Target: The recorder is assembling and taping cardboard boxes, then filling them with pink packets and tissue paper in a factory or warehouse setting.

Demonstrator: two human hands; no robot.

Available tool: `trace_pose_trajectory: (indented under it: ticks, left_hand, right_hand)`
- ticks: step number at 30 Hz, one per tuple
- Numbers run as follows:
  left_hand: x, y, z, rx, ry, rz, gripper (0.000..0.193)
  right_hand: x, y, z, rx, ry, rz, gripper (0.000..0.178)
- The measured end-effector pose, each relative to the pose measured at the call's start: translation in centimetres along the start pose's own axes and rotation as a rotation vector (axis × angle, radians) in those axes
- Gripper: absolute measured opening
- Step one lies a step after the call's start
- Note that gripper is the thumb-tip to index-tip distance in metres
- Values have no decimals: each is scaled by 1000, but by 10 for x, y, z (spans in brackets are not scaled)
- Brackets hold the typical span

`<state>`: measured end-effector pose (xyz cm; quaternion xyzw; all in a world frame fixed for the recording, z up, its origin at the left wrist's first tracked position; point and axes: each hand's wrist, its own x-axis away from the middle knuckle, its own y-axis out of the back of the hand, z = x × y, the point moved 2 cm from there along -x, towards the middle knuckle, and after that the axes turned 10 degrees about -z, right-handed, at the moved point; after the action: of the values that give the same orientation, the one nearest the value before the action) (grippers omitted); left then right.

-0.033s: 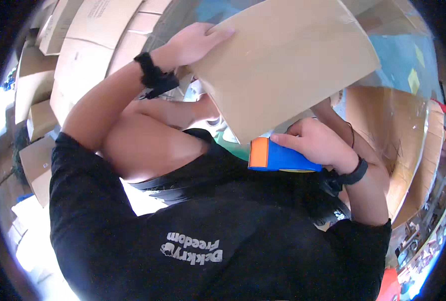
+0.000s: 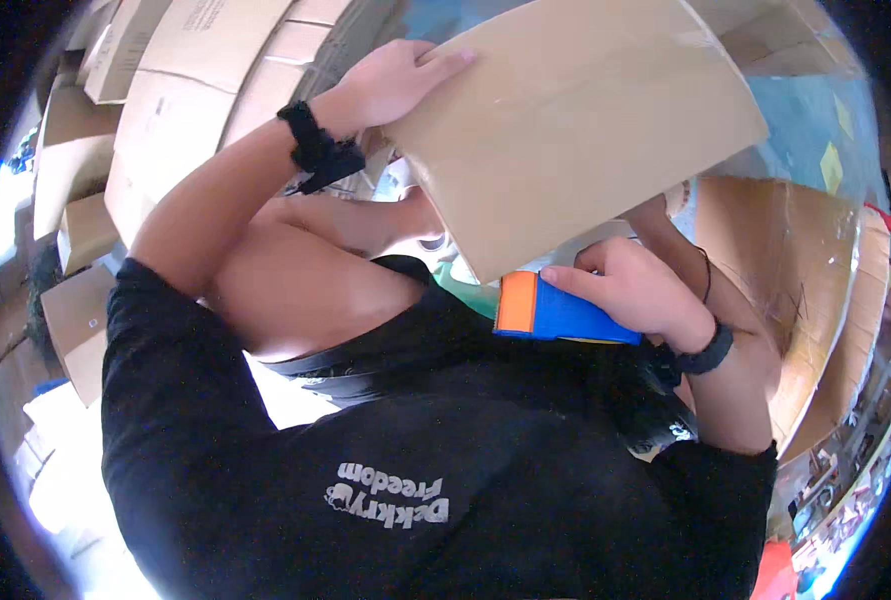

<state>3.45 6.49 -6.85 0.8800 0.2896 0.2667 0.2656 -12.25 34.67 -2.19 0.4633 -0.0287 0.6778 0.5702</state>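
The cardboard box (image 2: pixel 585 130) is held up at a slant in front of the torso, gripped at its upper left edge by the left hand (image 2: pixel 395 85); the thumb is laid over the near face, while the other fingers are mostly hidden behind. The blue-and-orange handheld tool (image 2: pixel 575 308) is wrapped by the right hand (image 2: pixel 640 285), its thumb pressed along the top and its orange end turned toward the left, just under the box's lowest corner. Whether tool and corner are touching cannot be told.

Since only one edge is seen to be gripped, the box could be swung or tipped if its far right end were pushed; any support underneath is hidden. Were it to drop at that low corner, the tool could be knocked askew or the right thumb pinched. If the orange end carries an edge, which cannot be made out, the cardboard could be scored by a careless approach. The left black wristband (image 2: pixel 310 140), with its hanging block, might be caught on the box's side, and the clear plastic sheet (image 2: pixel 800 125) might be snagged by the right corner.
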Motion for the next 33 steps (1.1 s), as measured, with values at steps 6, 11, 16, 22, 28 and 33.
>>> trace_pose_trajectory:
  ticks: [6,11,16,22,28,33]
  left_hand:
    - [3,6,3,-193,-44,-186,74]
    - [6,1,-1,-172,-51,-194,72]
    - [13,-9,-6,-145,-9,-155,70]
    - [17,-17,-15,-136,-17,-77,69]
    - [19,-21,-12,-157,-60,-46,71]
    - [19,-16,-8,-143,-49,-64,71]
  right_hand:
    - [9,-17,18,-11,61,-218,65]
    - [25,-22,28,93,67,-337,63]
    - [41,-23,39,232,46,-435,60]
    - [50,-27,28,298,-38,-468,56]
    - [53,-43,-7,45,-80,-443,53]
    - [48,-53,-43,-414,-54,225,62]
